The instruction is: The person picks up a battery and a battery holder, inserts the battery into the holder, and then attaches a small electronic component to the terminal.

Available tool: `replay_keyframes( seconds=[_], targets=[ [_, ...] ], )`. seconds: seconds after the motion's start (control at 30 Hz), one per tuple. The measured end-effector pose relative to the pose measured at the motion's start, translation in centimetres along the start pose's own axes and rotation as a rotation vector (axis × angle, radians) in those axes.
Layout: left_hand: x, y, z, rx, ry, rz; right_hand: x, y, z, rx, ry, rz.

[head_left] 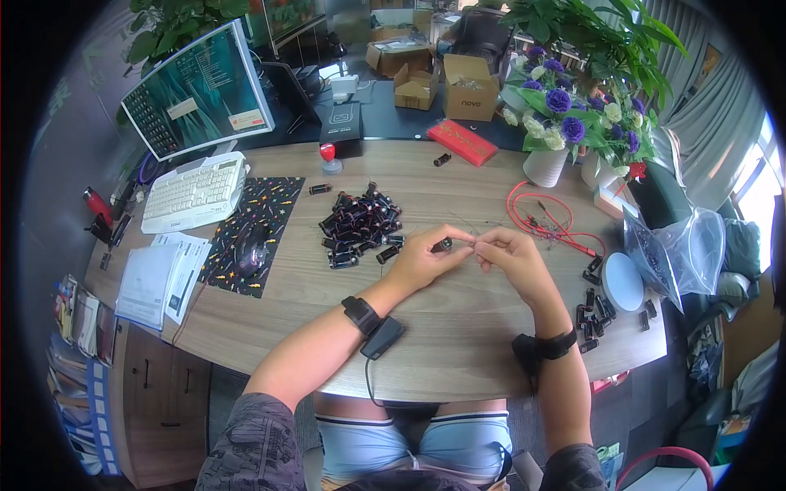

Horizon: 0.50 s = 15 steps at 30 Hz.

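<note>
My left hand [426,260] is closed around a small black cylindrical part [443,245], whose end shows between thumb and forefinger. Its fingertips meet those of my right hand [509,252], which is pinched shut. Whatever lies in that pinch is too small to make out. Left of my hands lies a heap of similar black cylindrical parts [360,223], some with reddish marks. A loose bundle of thin wires [553,233] rests beyond my right hand. More black parts [596,315] lie scattered to the right of my right forearm.
At the right stand a pale blue round disc [623,282] and a clear plastic bag [684,250]. A red cable [514,214] curls near the flower pots [544,168]. To the left are a keyboard [195,192], a patterned mat [282,204], a mouse [250,252] and papers [151,282].
</note>
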<state>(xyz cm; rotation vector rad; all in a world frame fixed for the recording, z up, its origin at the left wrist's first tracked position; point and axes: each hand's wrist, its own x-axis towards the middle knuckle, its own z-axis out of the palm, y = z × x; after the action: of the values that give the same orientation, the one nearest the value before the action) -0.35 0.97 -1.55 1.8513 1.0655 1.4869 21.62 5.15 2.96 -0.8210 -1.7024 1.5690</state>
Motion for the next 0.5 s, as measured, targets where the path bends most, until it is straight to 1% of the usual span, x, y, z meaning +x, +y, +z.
replay_keyframes(
  seconds=[0.27, 0.37, 0.4, 0.5],
  targets=[
    [0.1, -0.1, -0.1, -0.024, -0.041, -0.04, 0.0, 0.1, -0.2, -0.027, 0.016, 0.021],
    [-0.1, -0.7, -0.2, -0.248, -0.038, -0.027, 0.0, 0.0, -0.1, -0.021, 0.023, 0.03],
    [-0.2, -1.0, -0.3, -0.248, -0.038, -0.03, 0.0, 0.0, -0.1, -0.02, 0.025, 0.033],
    [-0.2, -1.8, -0.9, -0.31, -0.109, -0.136, 0.0, 0.1, -0.1, -0.014, 0.024, 0.037]
  ],
)
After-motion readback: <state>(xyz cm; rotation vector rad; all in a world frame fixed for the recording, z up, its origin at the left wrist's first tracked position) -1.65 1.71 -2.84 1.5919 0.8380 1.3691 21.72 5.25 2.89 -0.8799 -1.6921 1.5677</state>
